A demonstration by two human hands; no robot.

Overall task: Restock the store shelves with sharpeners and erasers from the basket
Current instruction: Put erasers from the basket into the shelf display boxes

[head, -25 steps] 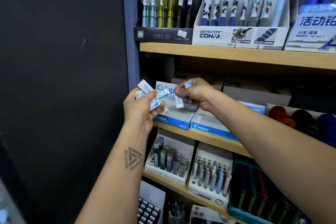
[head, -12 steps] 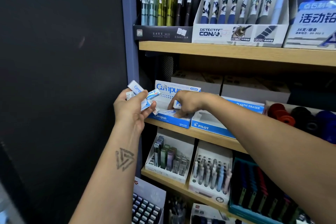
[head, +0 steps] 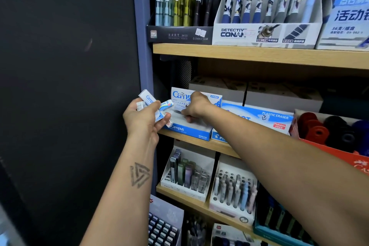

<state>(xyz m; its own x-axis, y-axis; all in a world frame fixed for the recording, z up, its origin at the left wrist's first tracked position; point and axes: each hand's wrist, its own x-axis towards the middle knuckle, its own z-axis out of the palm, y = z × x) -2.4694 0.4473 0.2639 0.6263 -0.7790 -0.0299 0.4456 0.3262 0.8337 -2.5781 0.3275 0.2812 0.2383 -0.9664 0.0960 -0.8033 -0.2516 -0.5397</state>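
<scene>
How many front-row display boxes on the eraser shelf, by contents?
Campus eraser box: 1
Pilot plastic eraser box: 1
Red box of rolls: 1
Total: 3

Lighting's pretty dim from where I'm watching. The dark wall panel point(head: 65, 86) on the left soaks up nearly everything, just one faint smear of glare on it. The top shelf edge point(head: 259, 55) catches the most light, and the recess under it falls into deep shadow. Wide-angle bend tilts the uprights near the frame edges. Bottom corners go soft and smeary, and the right forearm point(head: 289, 166) looks blurry.
</scene>
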